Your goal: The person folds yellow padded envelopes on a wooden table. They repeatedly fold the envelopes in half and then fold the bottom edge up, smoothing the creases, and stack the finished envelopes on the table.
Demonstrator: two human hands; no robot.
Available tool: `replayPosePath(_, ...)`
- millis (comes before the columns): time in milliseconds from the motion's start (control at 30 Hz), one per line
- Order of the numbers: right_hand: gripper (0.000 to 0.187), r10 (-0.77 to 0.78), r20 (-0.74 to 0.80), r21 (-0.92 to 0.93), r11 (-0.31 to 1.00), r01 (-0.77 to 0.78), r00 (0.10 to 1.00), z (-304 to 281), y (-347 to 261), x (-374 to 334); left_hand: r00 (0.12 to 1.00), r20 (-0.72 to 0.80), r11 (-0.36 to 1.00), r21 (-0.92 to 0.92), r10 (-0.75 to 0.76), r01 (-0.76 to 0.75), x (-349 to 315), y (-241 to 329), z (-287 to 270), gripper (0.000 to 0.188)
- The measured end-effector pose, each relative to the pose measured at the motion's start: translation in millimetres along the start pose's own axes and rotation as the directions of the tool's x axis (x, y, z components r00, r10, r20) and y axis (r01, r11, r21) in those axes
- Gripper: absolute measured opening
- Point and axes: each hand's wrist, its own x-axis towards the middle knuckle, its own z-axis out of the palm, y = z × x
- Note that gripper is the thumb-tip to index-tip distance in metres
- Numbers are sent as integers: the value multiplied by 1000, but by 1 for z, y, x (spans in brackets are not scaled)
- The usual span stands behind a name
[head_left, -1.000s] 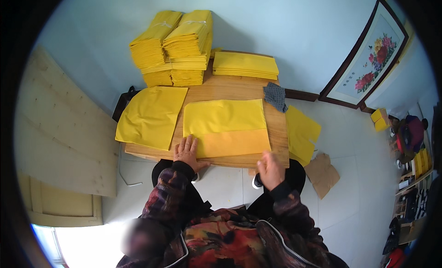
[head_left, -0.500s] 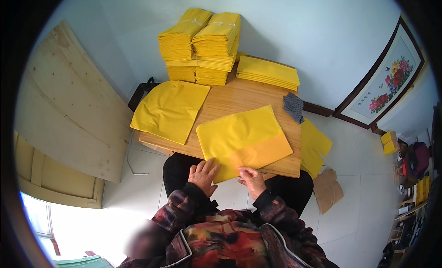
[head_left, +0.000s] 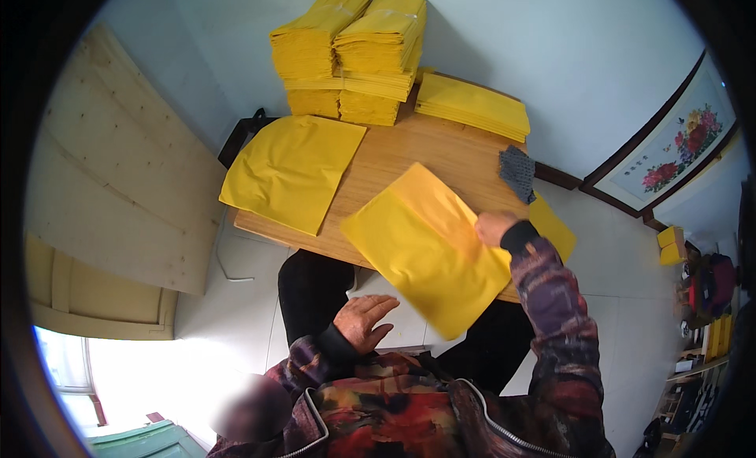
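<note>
A yellow paper sheet (head_left: 425, 257) with a paler orange strip lies slanted over the near edge of the wooden table (head_left: 394, 155), its lower corner hanging above my lap. My right hand (head_left: 496, 228) pinches it at its right edge, arm reaching out over the table's right side. My left hand (head_left: 366, 324) is in front of my body, away from the sheet, with fingers stretched out and thumb apart, holding nothing. Left of that sheet lies a stack or sheet of creased yellow paper (head_left: 291, 174) with a rounded far corner.
Tied bundles of yellow paper (head_left: 378, 40) stand high at the table's back, beside a lower yellow stack (head_left: 472, 107). A grey cloth (head_left: 516, 174) sits at the right edge. Wooden boards (head_left: 118, 166) lean at left; a framed flower picture (head_left: 669, 147) stands at right.
The sheet has turned, so its orange strip now points to the far side. My right hand has moved right and outward with its edge; my left hand has let go and drawn back.
</note>
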Motion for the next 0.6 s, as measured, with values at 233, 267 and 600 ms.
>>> replayPosePath(233,12,-152,-591,0,982,189,792,-14,-16,42,983,139,903,427,-119,49,47,-30,1,93)
replayPosePath(267,10,-121,-669,80,969,233,733,-9,-17,35,970,169,869,491,-173,69,52,-39,2,96)
replayPosePath(600,57,46,-507,341,928,151,861,72,-30,-108,998,56,778,627,11,-44,53,-85,18,62)
